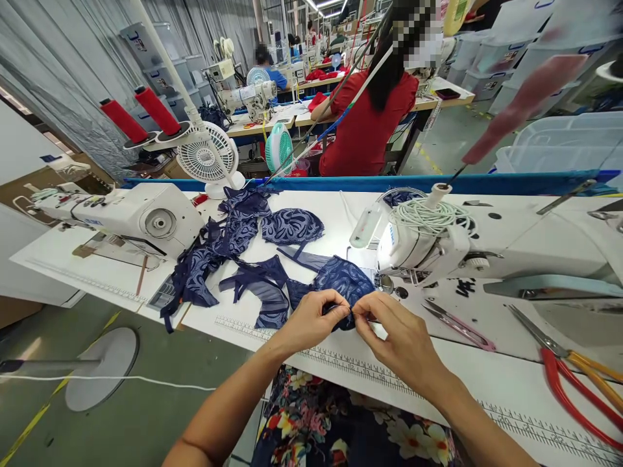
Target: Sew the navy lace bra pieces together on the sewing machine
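A navy lace garment piece (343,279) lies on the white sewing table (487,383) just in front of a white sewing machine (438,250). My left hand (311,319) and my right hand (392,334) both pinch the near edge of this lace piece, fingertips almost touching each other. More navy lace pieces (233,250) lie in a loose heap to the left, trailing over the table's front edge.
Small thread snips (457,324) and red-handled scissors (564,373) lie on the table at right. A second sewing machine (121,217) stands at left, with red thread cones (141,117) and a small fan (207,155). A person in red (370,123) sits beyond the table.
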`<state>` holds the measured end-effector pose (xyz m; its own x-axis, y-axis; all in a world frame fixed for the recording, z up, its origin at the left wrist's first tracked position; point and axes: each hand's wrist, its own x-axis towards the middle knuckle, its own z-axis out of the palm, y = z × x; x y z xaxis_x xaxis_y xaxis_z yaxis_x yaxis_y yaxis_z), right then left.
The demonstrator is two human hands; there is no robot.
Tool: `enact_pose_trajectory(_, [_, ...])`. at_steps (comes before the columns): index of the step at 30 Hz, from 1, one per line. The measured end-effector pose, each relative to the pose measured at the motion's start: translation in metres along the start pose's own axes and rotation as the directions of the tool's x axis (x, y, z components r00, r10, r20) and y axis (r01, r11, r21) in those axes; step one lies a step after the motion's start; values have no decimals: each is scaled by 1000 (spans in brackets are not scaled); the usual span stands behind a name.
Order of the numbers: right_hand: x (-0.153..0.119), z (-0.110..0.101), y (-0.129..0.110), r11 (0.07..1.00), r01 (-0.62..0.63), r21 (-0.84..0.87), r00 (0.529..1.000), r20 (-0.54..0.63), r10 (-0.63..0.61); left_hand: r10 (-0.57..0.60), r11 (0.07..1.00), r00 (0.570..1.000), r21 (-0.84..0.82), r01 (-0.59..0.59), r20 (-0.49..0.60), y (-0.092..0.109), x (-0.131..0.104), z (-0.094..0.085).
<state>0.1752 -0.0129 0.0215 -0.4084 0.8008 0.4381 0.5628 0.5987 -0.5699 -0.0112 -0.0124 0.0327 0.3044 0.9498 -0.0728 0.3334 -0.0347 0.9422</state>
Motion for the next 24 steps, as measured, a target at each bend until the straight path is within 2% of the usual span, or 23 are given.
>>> enact_pose_trajectory(2, [1, 1, -1, 992, -113, 48, 992, 59, 110, 29, 999, 1000, 15, -29, 9, -1, 0, 1])
enact_pose_trajectory(4, [2, 4, -1, 946, -271, 181, 956, 162, 243, 85, 995, 996, 47, -85, 5, -2, 0, 3])
enact_pose_trajectory(8, [4, 8, 0, 695, -540, 475, 839, 376, 394, 192, 977, 981, 93, -189, -15, -5, 1, 3])
enact_pose_trajectory(10, [6, 7, 2, 588, -610, 531, 792, 441, 422, 152, 986, 988, 73, -151, -3, -7, 1, 2])
enact_pose_trajectory(11, [7, 5, 2, 564, -626, 539, 779, 460, 426, 115, 992, 993, 59, -115, 8, -7, 1, 1])
enact_pose_trajectory(13, [8, 0, 4, 570, -624, 535, 780, 466, 416, 43, 998, 999, 34, -44, 31, -8, 1, -2])
enact_pose_trajectory(16, [8, -5, 9, 653, -568, 501, 817, 441, 372, -13, 1000, 999, 3, 13, 43, -7, 1, -4])
enact_pose_trajectory(20, [5, -4, 13, 748, -523, 409, 838, 407, 363, -23, 1000, 999, -2, 23, 47, -6, 2, -5])
enact_pose_trajectory(24, [6, -2, 8, 749, -529, 399, 839, 380, 390, 2, 1000, 999, 14, -3, 55, -5, 1, -5])
